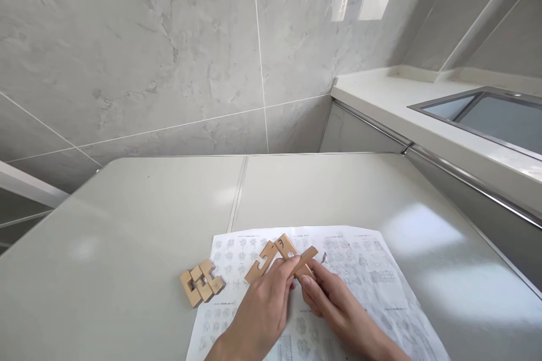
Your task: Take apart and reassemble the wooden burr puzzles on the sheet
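Wooden pieces (202,283)! What do the ones on the left look like?

They're light brown and chunky, joined in a zigzag clump with square gaps, by the edge of the paper (359,262).

And next?

A flat piece (255,271) with a bite cut out, by the left hand (266,296). Then a piece with a dark squiggle (283,243), crossing a plain stick (310,254).

Who's got those?

The left fingers and the right hand (332,296) both pinch them, over the paper.

Tiled wall (127,56), perhaps a sink (495,115).
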Action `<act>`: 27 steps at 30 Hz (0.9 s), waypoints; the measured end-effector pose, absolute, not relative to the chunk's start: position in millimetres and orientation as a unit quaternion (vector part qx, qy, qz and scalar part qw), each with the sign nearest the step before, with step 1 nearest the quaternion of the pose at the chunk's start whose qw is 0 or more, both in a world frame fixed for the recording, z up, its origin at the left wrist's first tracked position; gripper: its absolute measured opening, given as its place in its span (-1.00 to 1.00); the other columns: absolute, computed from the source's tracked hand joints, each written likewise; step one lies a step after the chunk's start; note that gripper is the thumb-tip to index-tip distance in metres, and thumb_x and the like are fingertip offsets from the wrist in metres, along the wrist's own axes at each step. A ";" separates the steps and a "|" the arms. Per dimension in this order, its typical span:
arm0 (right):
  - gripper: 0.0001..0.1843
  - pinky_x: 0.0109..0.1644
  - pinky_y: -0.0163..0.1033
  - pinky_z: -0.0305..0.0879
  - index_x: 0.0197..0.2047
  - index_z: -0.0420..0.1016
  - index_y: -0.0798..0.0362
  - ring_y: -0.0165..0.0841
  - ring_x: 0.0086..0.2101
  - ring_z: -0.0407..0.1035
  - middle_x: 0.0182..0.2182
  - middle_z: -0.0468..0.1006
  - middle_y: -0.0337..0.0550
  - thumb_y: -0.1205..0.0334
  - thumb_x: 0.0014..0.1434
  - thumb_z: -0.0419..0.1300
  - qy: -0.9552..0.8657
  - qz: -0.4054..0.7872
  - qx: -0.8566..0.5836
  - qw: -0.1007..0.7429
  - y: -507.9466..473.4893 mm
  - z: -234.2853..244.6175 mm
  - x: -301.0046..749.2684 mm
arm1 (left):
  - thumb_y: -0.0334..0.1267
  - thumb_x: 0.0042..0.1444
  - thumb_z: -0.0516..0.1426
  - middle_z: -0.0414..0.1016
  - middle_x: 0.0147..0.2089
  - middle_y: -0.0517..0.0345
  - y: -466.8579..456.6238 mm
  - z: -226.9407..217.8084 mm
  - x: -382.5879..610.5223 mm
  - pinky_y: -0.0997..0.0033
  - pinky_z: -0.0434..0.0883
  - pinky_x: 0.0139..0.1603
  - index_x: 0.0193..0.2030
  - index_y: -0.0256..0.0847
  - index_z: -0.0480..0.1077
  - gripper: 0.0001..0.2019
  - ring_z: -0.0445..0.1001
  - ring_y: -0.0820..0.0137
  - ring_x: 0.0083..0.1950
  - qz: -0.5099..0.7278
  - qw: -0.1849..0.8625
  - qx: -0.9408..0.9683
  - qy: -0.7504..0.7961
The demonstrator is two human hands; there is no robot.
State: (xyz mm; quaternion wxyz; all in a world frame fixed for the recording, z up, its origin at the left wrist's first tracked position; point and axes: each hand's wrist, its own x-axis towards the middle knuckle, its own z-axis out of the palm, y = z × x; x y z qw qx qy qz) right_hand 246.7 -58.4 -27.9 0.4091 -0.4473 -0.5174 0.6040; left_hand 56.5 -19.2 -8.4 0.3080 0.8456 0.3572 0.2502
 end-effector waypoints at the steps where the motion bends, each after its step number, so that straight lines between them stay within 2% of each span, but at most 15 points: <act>1: -0.54 -0.38 -0.22 0.03 -0.19 0.27 -0.06 -0.37 -0.46 0.02 -0.45 0.17 -0.37 -0.25 0.57 -0.04 -0.518 0.604 -0.447 0.409 -58.4 -27.4 246.6 | -0.41 0.55 -0.09 0.62 0.10 0.02 -19.3 -7.6 56.5 0.25 0.69 -0.07 0.50 0.04 0.12 -0.52 0.68 0.26 -0.05 0.251 0.310 0.845 0.355; 6: -0.54 -0.39 -0.22 0.03 -0.19 0.28 -0.06 -0.37 -0.46 0.03 -0.45 0.17 -0.37 -0.25 0.56 -0.03 -0.513 0.609 -0.446 0.409 -58.6 -27.2 246.3 | -0.42 0.55 -0.09 0.61 0.15 -0.01 -19.5 -3.7 55.7 0.21 0.69 -0.01 0.51 0.04 0.12 -0.52 0.67 0.23 0.02 0.248 0.311 0.849 0.347; 18: -0.52 -0.40 -0.22 0.05 -0.24 0.26 -0.06 -0.37 -0.47 0.02 -0.46 0.17 -0.35 -0.26 0.56 -0.02 -0.515 0.606 -0.445 0.413 -56.7 -24.9 246.9 | -0.45 0.52 -0.09 0.60 0.10 -0.03 -18.6 -4.1 54.1 0.23 0.70 -0.07 0.53 0.04 0.10 -0.47 0.65 0.26 -0.08 0.251 0.326 0.849 0.332; 23: -0.53 -0.38 -0.21 0.06 -0.22 0.30 -0.05 -0.37 -0.47 0.03 -0.47 0.18 -0.35 -0.24 0.57 -0.03 -0.526 0.595 -0.448 0.410 -57.2 -26.1 248.3 | -0.47 0.52 -0.09 0.60 0.21 -0.10 -18.0 -0.5 54.2 0.16 0.71 0.00 0.52 0.00 0.11 -0.47 0.67 0.19 0.07 0.239 0.317 0.859 0.322; 27: -0.53 -0.38 -0.21 0.04 -0.19 0.32 -0.04 -0.37 -0.47 0.03 -0.47 0.18 -0.36 -0.23 0.58 -0.04 -0.533 0.592 -0.445 0.409 -58.2 -28.2 249.5 | -0.46 0.52 -0.08 0.60 0.23 -0.08 -19.0 1.8 55.1 0.16 0.72 -0.02 0.52 0.00 0.12 -0.48 0.67 0.20 0.05 0.236 0.322 0.854 0.334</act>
